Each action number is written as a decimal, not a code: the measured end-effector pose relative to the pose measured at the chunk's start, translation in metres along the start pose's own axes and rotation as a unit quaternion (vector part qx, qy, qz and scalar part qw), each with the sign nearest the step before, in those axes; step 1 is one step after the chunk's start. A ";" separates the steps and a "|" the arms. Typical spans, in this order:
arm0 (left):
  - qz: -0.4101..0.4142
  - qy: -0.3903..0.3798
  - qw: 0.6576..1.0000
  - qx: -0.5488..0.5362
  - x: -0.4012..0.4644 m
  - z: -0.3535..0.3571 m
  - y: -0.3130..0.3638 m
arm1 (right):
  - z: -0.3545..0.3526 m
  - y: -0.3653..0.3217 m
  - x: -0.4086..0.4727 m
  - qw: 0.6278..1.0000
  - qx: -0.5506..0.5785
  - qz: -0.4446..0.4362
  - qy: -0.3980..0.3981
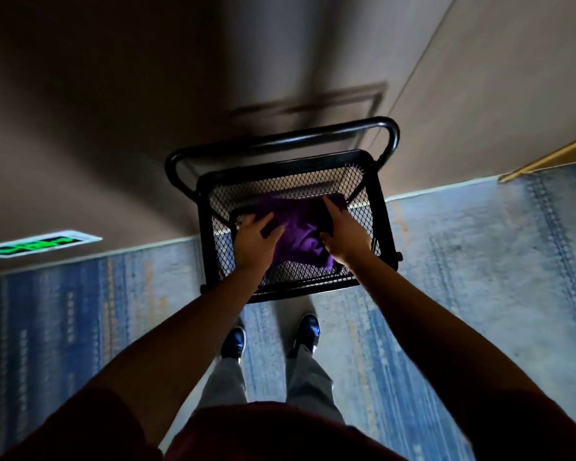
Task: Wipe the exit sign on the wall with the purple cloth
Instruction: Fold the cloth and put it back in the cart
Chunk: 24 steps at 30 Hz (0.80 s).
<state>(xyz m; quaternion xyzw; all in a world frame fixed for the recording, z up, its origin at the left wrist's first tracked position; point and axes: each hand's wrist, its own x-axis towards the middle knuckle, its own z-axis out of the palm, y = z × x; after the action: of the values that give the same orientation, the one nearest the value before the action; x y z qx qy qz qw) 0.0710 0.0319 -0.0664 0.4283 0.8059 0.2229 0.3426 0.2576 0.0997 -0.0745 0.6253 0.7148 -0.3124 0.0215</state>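
We look straight down at a black mesh cart (378, 207) standing on blue patterned carpet (479, 261) against a dim brown wall (113, 111). The purple cloth (300, 232) lies crumpled on the cart's top mesh shelf, near the centre of the view. Our left hand (255, 242) rests at the cloth's 9 o'clock edge, fingers spread and laid flat, touching the fabric but not closed on it. Our right hand (345, 236) sits at the cloth's 3 o'clock edge with fingers curled into the fabric; whether it truly pinches the cloth we cannot tell in this dim light. The two hands are apart, with the cloth between them. The exit sign (37, 244), glowing green in a pale frame, is mounted low on the wall just above the carpet line, at about 9 o'clock from the cart and well apart from it. Our dark shoes (233, 341) stand on the carpet at 6 o'clock of the cart.
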 end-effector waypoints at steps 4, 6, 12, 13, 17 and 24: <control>-0.034 0.022 0.999 0.011 -0.005 0.010 -0.002 | 0.007 0.006 0.002 0.999 -0.025 -0.031 -0.013; -0.041 0.023 0.999 0.005 -0.006 0.012 -0.002 | 0.009 0.006 0.003 0.999 -0.017 -0.043 -0.018; -0.034 0.012 0.999 0.021 -0.008 0.009 -0.005 | 0.003 0.008 0.004 0.998 -0.006 -0.069 -0.009; -0.029 0.003 0.999 0.034 -0.007 0.009 -0.006 | 0.003 0.009 0.004 0.997 -0.007 -0.077 -0.003; -0.020 -0.040 0.996 0.076 -0.004 0.004 -0.008 | -0.006 0.006 0.006 0.996 -0.034 -0.081 -0.007; 0.012 0.012 0.997 0.074 -0.024 -0.031 -0.011 | -0.025 -0.001 -0.014 0.997 -0.005 -0.079 -0.002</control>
<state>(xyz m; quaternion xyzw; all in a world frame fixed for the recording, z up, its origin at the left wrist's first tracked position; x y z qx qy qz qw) 0.0512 0.0032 -0.0442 0.4595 0.8189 0.1720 0.2978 0.2684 0.0989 -0.0482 0.5664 0.7635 -0.3103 0.0016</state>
